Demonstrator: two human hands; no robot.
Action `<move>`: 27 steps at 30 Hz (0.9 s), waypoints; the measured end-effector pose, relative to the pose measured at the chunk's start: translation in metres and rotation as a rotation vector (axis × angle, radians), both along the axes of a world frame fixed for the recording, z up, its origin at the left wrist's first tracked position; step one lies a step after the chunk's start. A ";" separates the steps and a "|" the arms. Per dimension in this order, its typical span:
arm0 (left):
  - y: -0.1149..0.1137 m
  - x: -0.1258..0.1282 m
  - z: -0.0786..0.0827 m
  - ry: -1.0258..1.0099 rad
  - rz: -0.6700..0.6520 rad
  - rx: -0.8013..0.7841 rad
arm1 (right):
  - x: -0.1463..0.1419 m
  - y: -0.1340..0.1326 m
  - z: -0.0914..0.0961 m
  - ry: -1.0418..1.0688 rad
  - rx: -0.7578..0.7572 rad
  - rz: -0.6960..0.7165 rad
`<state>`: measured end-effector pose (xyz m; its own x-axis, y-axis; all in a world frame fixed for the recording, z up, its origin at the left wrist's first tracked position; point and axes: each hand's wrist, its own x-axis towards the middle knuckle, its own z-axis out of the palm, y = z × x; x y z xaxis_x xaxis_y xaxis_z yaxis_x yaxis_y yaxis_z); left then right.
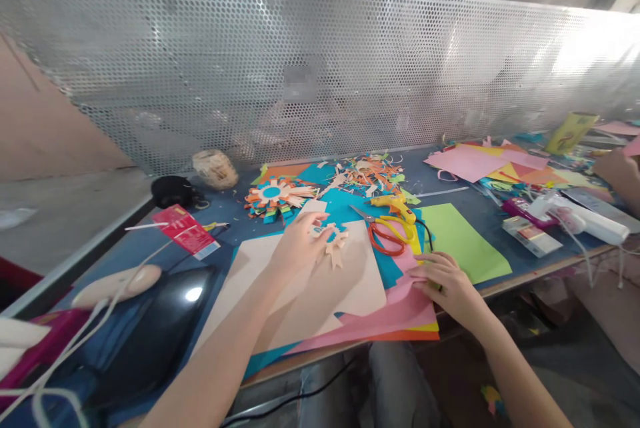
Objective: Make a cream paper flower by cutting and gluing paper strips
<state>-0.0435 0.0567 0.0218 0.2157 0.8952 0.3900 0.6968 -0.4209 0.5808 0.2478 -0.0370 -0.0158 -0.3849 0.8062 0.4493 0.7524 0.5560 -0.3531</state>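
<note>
My left hand (300, 245) pinches a small cream paper rosette (337, 248) with a blue centre and a notched tail, just over a large cream paper sheet (310, 301). The fingers of my right hand (447, 281) are apart and rest at the right edge of a pink paper sheet (400, 311). Between my hands lie scissors with orange handles (387, 239) and a yellow glue gun (393, 205), with blue paper (345, 205) beneath. Behind my left hand is a finished-looking rosette (273, 193) in orange, cream and blue.
Paper scraps (373, 175) are heaped at the back, before a perforated metal screen (300, 48). A green sheet (460, 241) lies right. Left are a dark tablet-like slab (160, 321), a red packet (187, 231) and white cables. At far right shows another person's hand (620, 175).
</note>
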 end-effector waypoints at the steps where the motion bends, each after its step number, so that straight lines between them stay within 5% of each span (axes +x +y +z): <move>1: -0.008 0.006 0.003 0.026 -0.105 0.043 | -0.003 0.003 0.001 0.042 0.029 -0.005; 4: -0.036 0.023 0.006 0.129 -0.414 0.210 | -0.013 0.014 0.003 0.160 0.082 -0.045; 8: -0.059 0.039 0.001 0.261 -0.596 0.343 | -0.023 0.022 0.006 0.261 0.062 -0.026; 15: -0.062 0.046 -0.007 0.271 -0.549 0.388 | -0.025 -0.010 -0.010 0.380 0.209 -0.286; 21: -0.073 0.053 -0.004 0.250 -0.481 0.337 | -0.019 -0.051 -0.021 0.015 0.100 -0.049; 27: -0.084 0.074 -0.011 0.375 -0.434 0.519 | -0.019 -0.058 -0.019 -0.210 0.074 -0.057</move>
